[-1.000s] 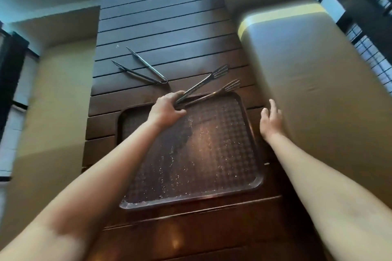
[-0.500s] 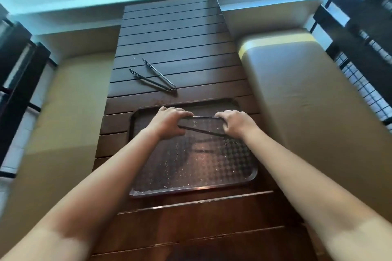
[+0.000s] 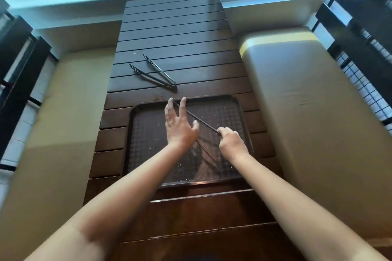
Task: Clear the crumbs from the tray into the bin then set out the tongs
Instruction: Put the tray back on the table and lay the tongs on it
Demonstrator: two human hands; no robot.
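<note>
Slatted dark wood table (image 3: 180,34) between two tan cushioned benches, crumb-speckled tray (image 3: 148,140) at near end. Right hand (image 3: 232,141) grips one end of tongs (image 3: 199,120) held over tray; left hand (image 3: 179,125) open, fingers spread beside them. Second tongs (image 3: 156,73) lie on table just beyond tray. Risk: one-handed end grip could slip, dropping tongs into crumbs. No bin visible.
</note>
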